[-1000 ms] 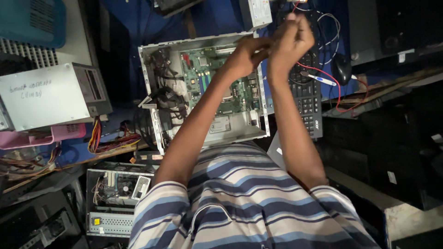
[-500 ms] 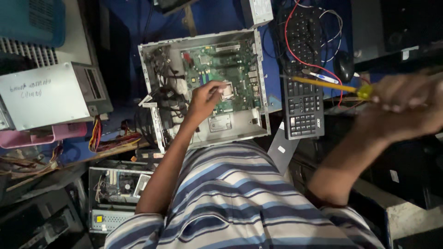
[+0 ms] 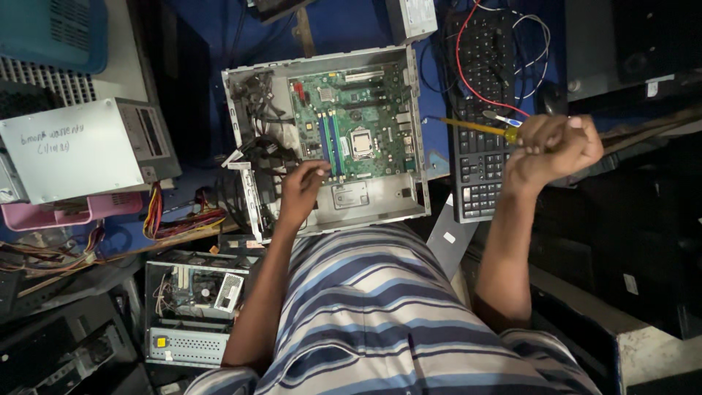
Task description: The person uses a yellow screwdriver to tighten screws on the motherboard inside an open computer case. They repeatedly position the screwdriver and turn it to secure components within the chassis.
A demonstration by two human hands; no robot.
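Observation:
An open grey computer case lies flat below me, its green motherboard with blue memory slots exposed. My left hand rests at the case's near left edge, beside a tangle of black cables, fingers loosely curled with nothing visible in them. My right hand is raised over the black keyboard to the right of the case. It grips a yellow-handled screwdriver, whose shaft points left toward the case.
A grey power supply box sits at the left above a pink tray. Another opened case lies at lower left. Red and black wires cross the keyboard. Dark equipment crowds the right side.
Both hands were together above the case a second ago. My left hand dropped to the case's near left edge. My right hand swung right with the screwdriver and now holds steady over the keyboard.

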